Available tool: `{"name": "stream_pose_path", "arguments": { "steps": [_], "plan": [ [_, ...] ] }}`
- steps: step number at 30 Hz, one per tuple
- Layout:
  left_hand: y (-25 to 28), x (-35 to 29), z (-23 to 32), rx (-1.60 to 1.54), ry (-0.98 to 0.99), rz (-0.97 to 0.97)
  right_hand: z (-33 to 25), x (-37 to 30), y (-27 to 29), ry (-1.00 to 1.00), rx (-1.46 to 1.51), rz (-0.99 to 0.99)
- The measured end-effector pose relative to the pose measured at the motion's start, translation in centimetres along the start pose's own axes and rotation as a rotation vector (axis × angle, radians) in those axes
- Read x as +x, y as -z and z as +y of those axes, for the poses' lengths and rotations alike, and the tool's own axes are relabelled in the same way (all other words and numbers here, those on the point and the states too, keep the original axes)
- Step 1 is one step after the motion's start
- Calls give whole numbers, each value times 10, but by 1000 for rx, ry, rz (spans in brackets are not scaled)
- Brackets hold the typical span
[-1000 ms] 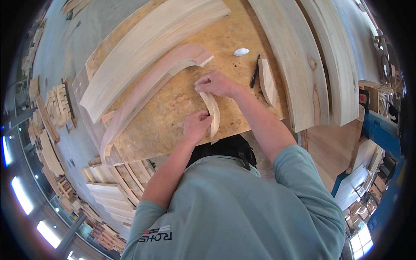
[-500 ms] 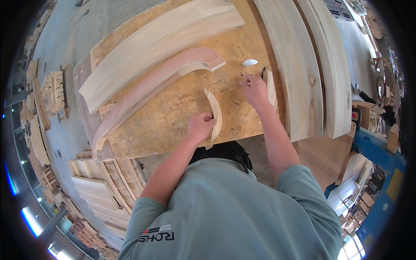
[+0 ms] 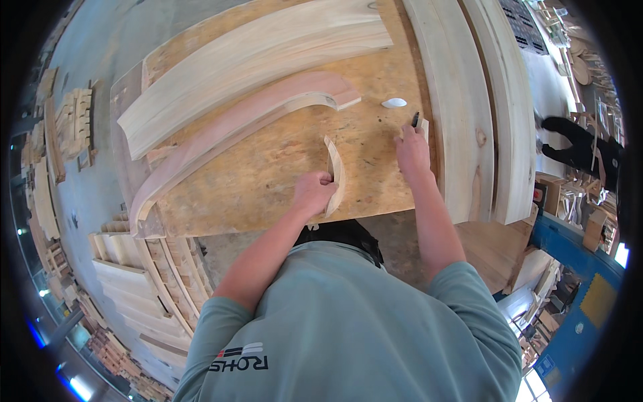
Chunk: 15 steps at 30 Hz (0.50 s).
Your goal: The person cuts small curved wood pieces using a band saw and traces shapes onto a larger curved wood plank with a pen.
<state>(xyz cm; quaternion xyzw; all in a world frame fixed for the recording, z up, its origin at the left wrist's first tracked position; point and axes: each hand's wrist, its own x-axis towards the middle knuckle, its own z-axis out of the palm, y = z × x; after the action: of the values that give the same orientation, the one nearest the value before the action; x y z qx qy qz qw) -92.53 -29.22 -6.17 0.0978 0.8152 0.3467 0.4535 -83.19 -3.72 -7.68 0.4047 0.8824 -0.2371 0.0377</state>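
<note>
Workbench (image 3: pixel 254 181), scuffed yellow, spans upper centre; your left hand (image 3: pixel 314 193) pinches curved wood (image 3: pixel 338 166); your right hand (image 3: pixel 413 154) curls at a pen (image 3: pixel 416 119), grip unclear; timber stacks (image 3: pixel 72 127) lie left.

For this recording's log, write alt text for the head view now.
A person's left hand holds a small curved wooden piece at a stained workbench, while the right hand is at a dark pen-like tool. A pinkish curved board lies beyond.
</note>
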Motion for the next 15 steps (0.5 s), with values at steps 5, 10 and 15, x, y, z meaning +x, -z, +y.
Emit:
{"name": "stream_pose_path", "arguments": {
  "steps": [5, 10, 15],
  "plan": [
    [0, 5, -2, 0, -15, -18, 4, 1, 0, -18, -93, -41],
    [4, 3, 16, 182, 25, -101, 61, 13, -62, 169, -184, -26],
    [-10, 21, -38, -39, -11, -6, 3, -5, -10, -81, 30, 65]
  ]
}}
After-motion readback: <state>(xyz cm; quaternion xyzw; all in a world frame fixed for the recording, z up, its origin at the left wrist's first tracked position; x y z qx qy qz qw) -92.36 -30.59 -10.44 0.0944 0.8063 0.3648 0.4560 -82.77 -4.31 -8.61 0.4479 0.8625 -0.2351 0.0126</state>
